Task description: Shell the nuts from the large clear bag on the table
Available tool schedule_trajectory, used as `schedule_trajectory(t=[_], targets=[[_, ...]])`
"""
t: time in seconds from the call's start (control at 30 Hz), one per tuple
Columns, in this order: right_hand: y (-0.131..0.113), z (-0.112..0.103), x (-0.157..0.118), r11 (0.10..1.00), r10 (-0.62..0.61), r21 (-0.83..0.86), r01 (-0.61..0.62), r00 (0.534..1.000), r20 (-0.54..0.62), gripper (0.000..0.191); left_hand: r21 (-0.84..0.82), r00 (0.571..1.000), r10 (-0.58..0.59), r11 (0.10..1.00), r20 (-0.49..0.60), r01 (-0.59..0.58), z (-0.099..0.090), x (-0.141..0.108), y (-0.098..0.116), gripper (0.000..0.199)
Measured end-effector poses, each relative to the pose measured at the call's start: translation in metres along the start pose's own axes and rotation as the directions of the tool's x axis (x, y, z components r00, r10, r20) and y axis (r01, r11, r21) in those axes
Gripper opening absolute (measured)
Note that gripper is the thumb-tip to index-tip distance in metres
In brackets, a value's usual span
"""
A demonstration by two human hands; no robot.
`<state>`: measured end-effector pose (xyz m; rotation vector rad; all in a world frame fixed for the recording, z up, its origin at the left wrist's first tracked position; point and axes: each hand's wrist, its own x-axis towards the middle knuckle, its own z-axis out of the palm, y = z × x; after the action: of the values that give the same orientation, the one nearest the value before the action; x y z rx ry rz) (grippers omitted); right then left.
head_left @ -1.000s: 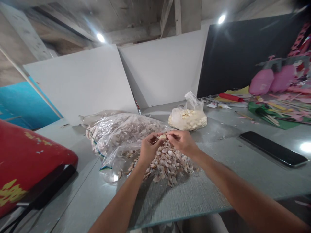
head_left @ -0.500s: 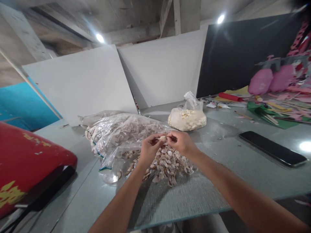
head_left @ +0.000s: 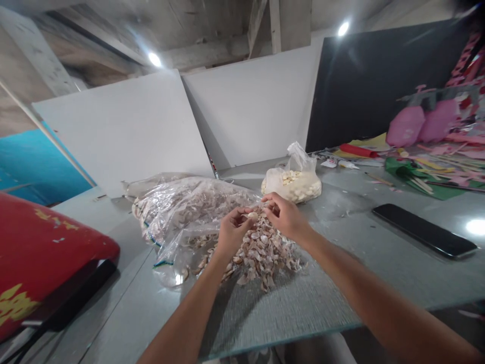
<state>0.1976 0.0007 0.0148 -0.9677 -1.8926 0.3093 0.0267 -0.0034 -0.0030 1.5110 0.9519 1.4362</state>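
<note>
left hand (head_left: 232, 231): narrow pinch, thumb + fingertips on a pale pc (head_left: 252, 216)
right hand (head_left: 286, 216): just right of the pinch, thumb + fingers part-spread w/ gap b/w; no pc visible in it, can't tell re tiny skin bits
pale pc: at left fingertips, over the skins; looks mostly bare, too small to be sure
skin heap (head_left: 267, 253): below grip + on near side, loose dry flakes on table (head_left: 303, 308); big qty, so judged many pcs done
small bag (head_left: 306, 188): beyond grip, to the right; lots of pale pcs inside, prob the done lot; top bunched up
brown pcs (head_left: 202, 263): left of grip, nearer side, by the big clear bag; look skin-on, so prob left to do
big clear bag (head_left: 197, 197): left of + beyond grip; bulky, skin-coloured contents, can't tell whole pcs vs loose skins
progress: judged well along, not finished; current pc approx done, not yet in small bag; remaining qty unclear, partly hidden
phone (head_left: 424, 230): well right of grip, flat, untouched
</note>
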Motion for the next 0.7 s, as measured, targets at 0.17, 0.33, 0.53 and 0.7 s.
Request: schedule_trajectory(t=[0.17, 0.33, 0.53, 0.7], targets=[[-0.0053, 0.002, -0.001, 0.985, -0.149, 0.092, 0.144, 0.988, 0.048, 0.023, 0.034, 0.998, 0.035, 0.999, 0.048, -0.037, -0.0005, -0.0008, 0.0007, 0.039], [-0.0039, 0.0008, -0.0011, 0.96, -0.277, -0.001, 0.278, 0.957, 0.087, 0.019, 0.054, 0.994, 0.027, 0.998, 0.109, -0.033, 0.0005, -0.0028, 0.0026, 0.036], [-0.0018, 0.0026, -0.0019, 0.983, -0.185, 0.015, 0.185, 0.978, 0.099, 0.015, -0.008, 0.99, -0.012, 1.0, 0.142, 0.013, 0.0028, -0.0053, 0.0052, 0.034], [-0.0035, -0.0006, -0.0019, 0.998, -0.05, 0.03, 0.05, 0.998, 0.023, 0.017, -0.115, 0.998, -0.05, 0.992, 0.048, 0.055, 0.0013, -0.0044, 0.0061, 0.032]])
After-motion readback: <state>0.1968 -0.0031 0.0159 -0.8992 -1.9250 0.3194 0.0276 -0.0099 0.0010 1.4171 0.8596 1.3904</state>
